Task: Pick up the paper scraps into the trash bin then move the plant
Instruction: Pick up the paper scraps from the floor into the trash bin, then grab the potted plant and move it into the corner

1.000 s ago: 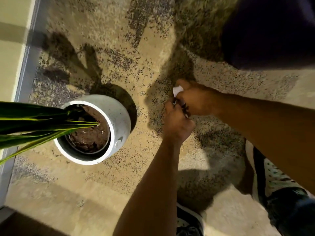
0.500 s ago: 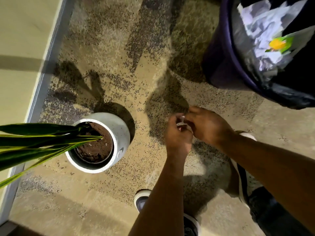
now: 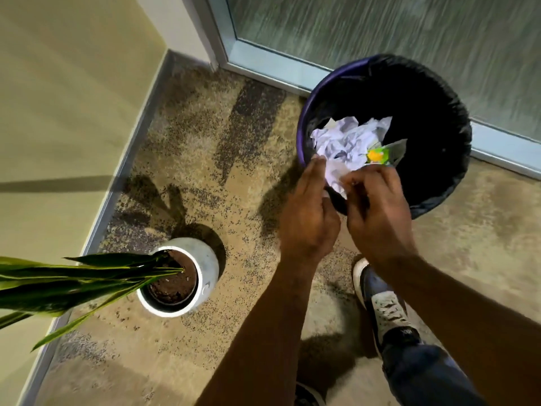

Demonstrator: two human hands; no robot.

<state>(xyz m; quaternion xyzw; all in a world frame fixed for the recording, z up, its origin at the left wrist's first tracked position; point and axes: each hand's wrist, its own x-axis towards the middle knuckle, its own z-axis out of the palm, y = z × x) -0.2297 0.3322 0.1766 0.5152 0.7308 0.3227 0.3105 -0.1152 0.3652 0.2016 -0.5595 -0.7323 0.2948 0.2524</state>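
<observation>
Speckled floor point(image 3: 234, 159) held a trash bin point(image 3: 304, 124) with crumpled paper scraps point(image 3: 348, 142). Left hand point(image 3: 307, 218) and right hand point(image 3: 377, 209) hovered at its rim, fingers curled; any scrap in them was hidden, so their grip was unclear. The plant point(image 3: 178, 279) was cut off at left

Warm, dim light from the right throws hard shadows left across the speckled floor point(image 3: 234, 183) — glass panel point(image 3: 395, 48) motion-smeared, walls bowed by wide-angle distortion.
</observation>
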